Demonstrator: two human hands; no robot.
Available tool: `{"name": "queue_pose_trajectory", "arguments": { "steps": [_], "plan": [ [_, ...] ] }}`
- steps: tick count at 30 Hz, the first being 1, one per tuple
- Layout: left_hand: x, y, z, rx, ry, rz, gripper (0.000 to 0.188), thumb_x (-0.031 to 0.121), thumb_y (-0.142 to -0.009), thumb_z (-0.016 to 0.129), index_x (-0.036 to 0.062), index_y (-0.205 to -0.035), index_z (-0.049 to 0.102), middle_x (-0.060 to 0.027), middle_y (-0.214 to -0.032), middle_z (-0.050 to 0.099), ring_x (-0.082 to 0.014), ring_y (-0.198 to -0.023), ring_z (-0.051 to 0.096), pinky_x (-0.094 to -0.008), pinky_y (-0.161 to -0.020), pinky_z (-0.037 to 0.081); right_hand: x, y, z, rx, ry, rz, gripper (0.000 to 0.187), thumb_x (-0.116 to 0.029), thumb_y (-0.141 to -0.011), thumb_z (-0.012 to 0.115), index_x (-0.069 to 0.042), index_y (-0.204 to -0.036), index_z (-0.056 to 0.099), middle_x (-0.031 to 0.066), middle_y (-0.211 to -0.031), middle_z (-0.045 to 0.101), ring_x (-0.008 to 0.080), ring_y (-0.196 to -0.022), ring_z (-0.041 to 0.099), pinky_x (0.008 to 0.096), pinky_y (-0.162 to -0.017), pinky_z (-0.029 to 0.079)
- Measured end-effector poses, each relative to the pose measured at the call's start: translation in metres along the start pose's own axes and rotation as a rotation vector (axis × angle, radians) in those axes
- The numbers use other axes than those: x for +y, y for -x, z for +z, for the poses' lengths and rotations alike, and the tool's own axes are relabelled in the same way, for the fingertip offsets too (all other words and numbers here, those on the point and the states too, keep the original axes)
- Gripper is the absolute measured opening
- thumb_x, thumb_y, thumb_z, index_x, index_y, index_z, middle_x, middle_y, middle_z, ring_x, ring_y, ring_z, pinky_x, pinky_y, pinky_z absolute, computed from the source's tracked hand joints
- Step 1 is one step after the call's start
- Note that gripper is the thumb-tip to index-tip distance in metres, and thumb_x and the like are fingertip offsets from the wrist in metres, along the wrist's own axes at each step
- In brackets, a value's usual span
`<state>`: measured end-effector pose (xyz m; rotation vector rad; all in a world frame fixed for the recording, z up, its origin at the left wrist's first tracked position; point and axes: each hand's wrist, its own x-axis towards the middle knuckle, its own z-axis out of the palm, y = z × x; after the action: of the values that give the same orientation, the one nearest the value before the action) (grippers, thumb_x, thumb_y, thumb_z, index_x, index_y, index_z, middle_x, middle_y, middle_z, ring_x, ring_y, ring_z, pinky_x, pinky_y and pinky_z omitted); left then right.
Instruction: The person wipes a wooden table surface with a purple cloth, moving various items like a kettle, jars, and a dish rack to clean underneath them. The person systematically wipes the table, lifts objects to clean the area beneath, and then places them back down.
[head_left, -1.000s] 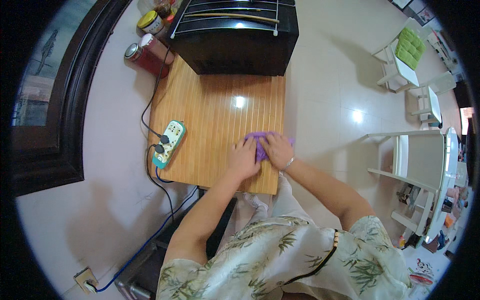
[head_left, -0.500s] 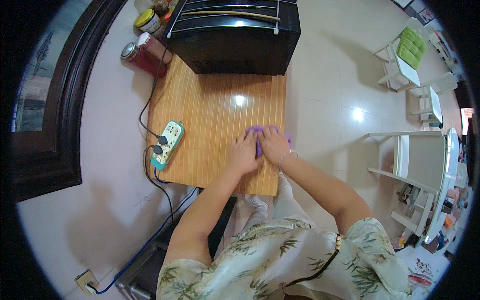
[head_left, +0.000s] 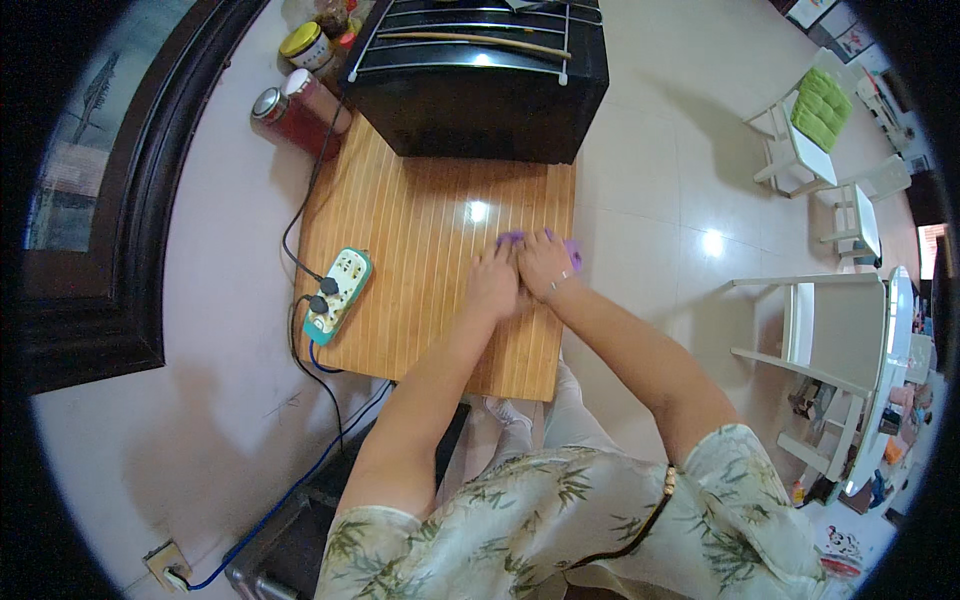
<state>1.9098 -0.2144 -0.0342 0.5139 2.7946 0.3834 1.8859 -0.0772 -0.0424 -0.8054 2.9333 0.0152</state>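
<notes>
My right hand (head_left: 543,264) presses a purple cloth (head_left: 574,256) down near the right edge of a slatted, light-brown wooden tabletop (head_left: 420,230). Beside it, almost touching, my left hand (head_left: 493,282) bears on the cloth's left part with its fingers pointing away from me. Most of the cloth is hidden under both hands; purple shows at the fingertips and by the right wrist. A thin bracelet circles that wrist.
A black oven-like appliance (head_left: 480,115) with a wire rack on top stands at the table's far end. A power strip (head_left: 340,295) with two black plugs lies on the left edge. Bottles (head_left: 290,120) and jars stand far left. White chairs (head_left: 800,140) are at right.
Both hands have moved a little farther away from me over the tabletop, with the cloth under them. The view has shifted slightly.
</notes>
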Motion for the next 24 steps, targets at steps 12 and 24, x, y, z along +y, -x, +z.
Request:
{"name": "queue_pose_trajectory", "arguments": {
  "steps": [12,24],
  "plan": [
    [0.012,0.004,0.008,-0.018,0.005,0.014,0.08,0.04,-0.068,0.072,-0.0006,-0.132,0.049,-0.0159,-0.143,0.044,-0.0312,-0.13,0.042,-0.044,-0.106,0.033,0.006,0.029,0.004,0.012,-0.035,0.003,0.031,-0.02,-0.084,0.053,-0.005,-0.11,0.061,0.0125,-0.11,0.058,0.0293,-0.107,0.054,0.0435,-0.088,0.044],
    [0.017,0.012,0.003,-0.096,0.033,0.064,0.075,0.035,-0.073,0.069,-0.0016,-0.134,0.046,-0.0161,-0.146,0.041,-0.0333,-0.133,0.037,-0.0512,-0.109,0.03,0.016,0.051,0.01,0.023,-0.1,0.014,0.037,-0.018,-0.085,0.05,-0.006,-0.119,0.057,0.0145,-0.118,0.056,0.0305,-0.114,0.052,0.0414,-0.092,0.043]
  ]
}}
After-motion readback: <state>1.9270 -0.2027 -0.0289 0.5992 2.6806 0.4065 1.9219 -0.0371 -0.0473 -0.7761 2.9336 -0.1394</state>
